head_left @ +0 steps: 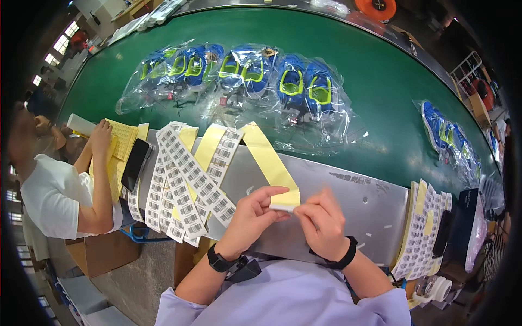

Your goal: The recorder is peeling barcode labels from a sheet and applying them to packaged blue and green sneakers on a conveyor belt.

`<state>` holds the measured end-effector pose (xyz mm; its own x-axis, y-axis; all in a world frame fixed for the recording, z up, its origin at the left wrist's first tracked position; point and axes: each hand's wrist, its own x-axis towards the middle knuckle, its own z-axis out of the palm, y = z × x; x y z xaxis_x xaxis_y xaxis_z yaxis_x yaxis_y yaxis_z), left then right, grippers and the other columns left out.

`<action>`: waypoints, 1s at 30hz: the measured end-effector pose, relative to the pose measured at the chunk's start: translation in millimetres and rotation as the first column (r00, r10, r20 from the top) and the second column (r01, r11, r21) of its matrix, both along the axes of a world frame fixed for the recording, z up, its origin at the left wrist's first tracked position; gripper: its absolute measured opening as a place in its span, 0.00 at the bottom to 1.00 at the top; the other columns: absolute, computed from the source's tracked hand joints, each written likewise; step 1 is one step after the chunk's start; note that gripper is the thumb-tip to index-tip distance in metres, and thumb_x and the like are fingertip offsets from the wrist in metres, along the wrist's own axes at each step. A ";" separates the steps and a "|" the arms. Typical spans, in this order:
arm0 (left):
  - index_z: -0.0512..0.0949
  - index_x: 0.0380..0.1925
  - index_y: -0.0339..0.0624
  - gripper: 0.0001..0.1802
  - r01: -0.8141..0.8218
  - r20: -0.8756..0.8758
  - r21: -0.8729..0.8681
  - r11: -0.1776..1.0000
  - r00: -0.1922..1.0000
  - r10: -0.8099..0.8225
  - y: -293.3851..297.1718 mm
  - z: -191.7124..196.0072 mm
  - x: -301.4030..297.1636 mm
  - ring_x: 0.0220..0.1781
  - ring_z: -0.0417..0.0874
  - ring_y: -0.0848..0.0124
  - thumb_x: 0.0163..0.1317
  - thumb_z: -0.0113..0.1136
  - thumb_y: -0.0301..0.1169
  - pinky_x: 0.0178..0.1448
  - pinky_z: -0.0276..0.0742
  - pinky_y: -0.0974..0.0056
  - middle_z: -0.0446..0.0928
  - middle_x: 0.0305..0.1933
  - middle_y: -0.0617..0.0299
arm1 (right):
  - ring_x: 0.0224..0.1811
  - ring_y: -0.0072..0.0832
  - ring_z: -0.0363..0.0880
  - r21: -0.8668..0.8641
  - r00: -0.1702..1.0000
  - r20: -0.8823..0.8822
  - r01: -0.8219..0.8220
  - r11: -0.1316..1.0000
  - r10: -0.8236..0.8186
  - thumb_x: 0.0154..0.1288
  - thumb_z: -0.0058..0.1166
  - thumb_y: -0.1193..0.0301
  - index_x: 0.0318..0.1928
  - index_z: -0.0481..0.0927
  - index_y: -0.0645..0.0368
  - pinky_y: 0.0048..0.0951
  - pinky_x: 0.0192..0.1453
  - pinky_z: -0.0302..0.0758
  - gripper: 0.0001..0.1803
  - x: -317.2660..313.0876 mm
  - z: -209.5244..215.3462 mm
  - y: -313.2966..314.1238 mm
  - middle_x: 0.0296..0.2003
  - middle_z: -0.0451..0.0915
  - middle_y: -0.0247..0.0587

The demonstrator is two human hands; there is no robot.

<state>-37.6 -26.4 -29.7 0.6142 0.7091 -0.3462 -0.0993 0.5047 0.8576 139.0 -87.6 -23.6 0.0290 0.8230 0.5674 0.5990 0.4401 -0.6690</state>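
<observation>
My left hand [252,217] is closed on the end of a label strip [270,160], whose yellow backing runs up and left over the metal sheet. A narrow white edge shows where the strip bends over at my fingers. Just right of that end, my right hand [324,220] is pinched at the edge of the strip, its upper fingers smeared by motion. What lies between its fingertips is too small to make out. Left of my hands, barcode label strips [187,176] lie fanned across one another, some turned yellow side up.
Blue shoes with lime collars [293,84] lie in clear bags across the green table [380,65]; more bagged shoes [448,130] are at the right. A phone [136,164] lies by a person in white [65,190] handling yellow sheets. Label sheets [424,231] hang at the metal sheet's right end.
</observation>
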 end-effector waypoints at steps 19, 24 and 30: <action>0.68 0.58 0.28 0.20 -0.064 -0.214 0.269 0.961 0.969 0.124 -10.9 -52.0 -7.5 0.46 0.86 0.61 0.66 0.53 0.16 0.48 0.85 0.65 0.79 0.49 0.45 | 0.23 0.30 0.81 -0.693 0.624 -0.558 0.014 0.721 -0.547 0.64 0.54 0.77 0.75 0.50 0.43 0.25 0.18 0.70 0.42 239.9 -52.6 260.1 0.39 0.79 0.46; 0.72 0.58 0.35 0.18 -0.043 -0.254 0.204 0.978 0.962 0.096 -9.9 -44.1 -8.5 0.43 0.83 0.73 0.69 0.54 0.23 0.45 0.80 0.71 0.79 0.48 0.54 | 0.16 0.24 0.76 -0.686 0.624 -0.541 0.059 0.725 -0.563 0.61 0.58 0.78 0.74 0.52 0.45 0.23 0.12 0.64 0.44 228.4 -82.0 328.6 0.29 0.81 0.44; 0.71 0.61 0.37 0.20 -0.027 -0.304 0.169 0.985 0.949 0.078 -12.0 -46.3 -10.6 0.44 0.83 0.71 0.69 0.55 0.24 0.43 0.81 0.70 0.80 0.49 0.55 | 0.41 0.44 0.84 -0.586 0.756 -0.160 0.445 0.677 -0.635 0.41 0.64 0.83 0.68 0.65 0.52 0.40 0.45 0.80 0.48 248.4 -107.5 348.0 0.42 0.83 0.52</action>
